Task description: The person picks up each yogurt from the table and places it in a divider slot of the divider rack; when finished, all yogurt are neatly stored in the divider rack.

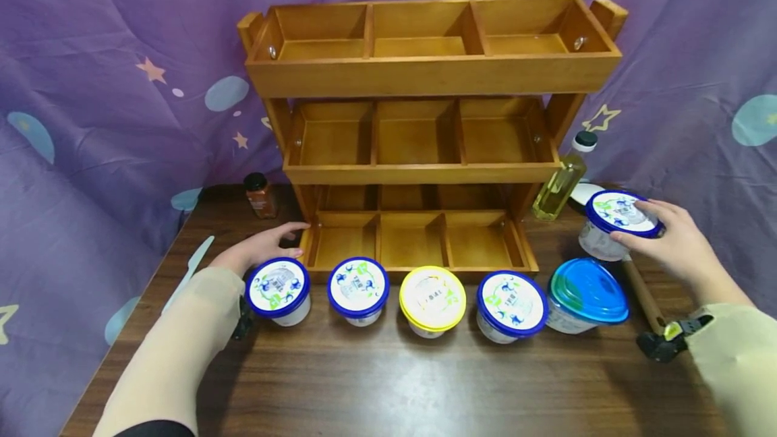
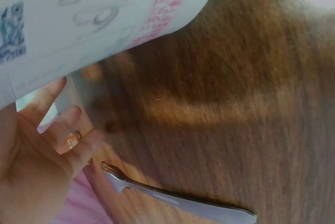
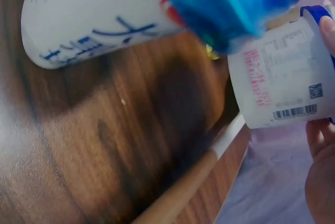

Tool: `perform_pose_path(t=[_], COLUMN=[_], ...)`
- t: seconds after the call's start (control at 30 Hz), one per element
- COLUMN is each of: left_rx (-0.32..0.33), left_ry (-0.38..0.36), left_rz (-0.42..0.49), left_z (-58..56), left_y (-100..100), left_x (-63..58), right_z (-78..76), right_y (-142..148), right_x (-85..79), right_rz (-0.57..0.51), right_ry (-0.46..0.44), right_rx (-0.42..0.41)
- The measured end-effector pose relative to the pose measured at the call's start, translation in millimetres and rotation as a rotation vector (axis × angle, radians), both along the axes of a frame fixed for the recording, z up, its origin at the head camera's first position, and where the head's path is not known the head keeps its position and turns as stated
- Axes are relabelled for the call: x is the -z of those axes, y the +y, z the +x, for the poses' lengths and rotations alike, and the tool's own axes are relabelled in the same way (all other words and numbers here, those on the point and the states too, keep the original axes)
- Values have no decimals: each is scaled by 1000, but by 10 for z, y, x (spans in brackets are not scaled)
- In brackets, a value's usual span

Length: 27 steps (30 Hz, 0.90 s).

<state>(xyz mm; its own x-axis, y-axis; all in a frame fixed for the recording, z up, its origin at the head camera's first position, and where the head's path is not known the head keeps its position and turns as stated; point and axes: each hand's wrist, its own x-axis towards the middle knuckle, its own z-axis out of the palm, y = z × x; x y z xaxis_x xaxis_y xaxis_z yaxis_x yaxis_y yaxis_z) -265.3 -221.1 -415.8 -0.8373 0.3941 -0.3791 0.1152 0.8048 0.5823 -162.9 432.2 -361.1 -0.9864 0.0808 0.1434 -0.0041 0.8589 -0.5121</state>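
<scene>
At the right, my right hand [image 1: 676, 238] grips a white yogurt tub with a dark-blue lid [image 1: 625, 212] by its lid edge. The right wrist view shows that tub [image 3: 285, 72] tilted, with its printed side and barcode showing. My left hand [image 1: 261, 248] is by the lower left end of the wooden rack [image 1: 434, 76], fingertips right at its side. Its fingers are loosely spread, with nothing in them. Near its wrist stands another blue-lidded tub [image 1: 279, 286]. More tubs line up in front of the rack: two blue-lidded, a yellow-lidded tub [image 1: 432, 299] and a bright-blue-lidded tub [image 1: 587, 292].
The rack has tiers of divided compartments. An oil bottle [image 1: 561, 177] stands right of it, a red-brown spice jar [image 1: 260, 194] left. A wooden-handled utensil [image 1: 643, 292] lies at right. Left are a pale knife-shaped utensil [image 1: 189, 272] and a fork [image 2: 178, 199].
</scene>
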Motion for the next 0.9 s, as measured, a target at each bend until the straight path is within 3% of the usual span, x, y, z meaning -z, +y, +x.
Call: perform_pose_path(t=[0.33, 0.6, 0.9], left_rx=[3, 23, 30], left_ry=[0, 20, 24], left_rz=[-13, -2, 12], left_z=[-12, -37, -45], left_y=[-20, -37, -26], left_x=[2, 28, 9], right_z=[7, 78, 135], right_y=[-167, -382, -675], right_x=[-205, -398, -411], right_rz=[13, 33, -44], right_ry=[164, 198, 213], right_rx=[-8, -28, -175])
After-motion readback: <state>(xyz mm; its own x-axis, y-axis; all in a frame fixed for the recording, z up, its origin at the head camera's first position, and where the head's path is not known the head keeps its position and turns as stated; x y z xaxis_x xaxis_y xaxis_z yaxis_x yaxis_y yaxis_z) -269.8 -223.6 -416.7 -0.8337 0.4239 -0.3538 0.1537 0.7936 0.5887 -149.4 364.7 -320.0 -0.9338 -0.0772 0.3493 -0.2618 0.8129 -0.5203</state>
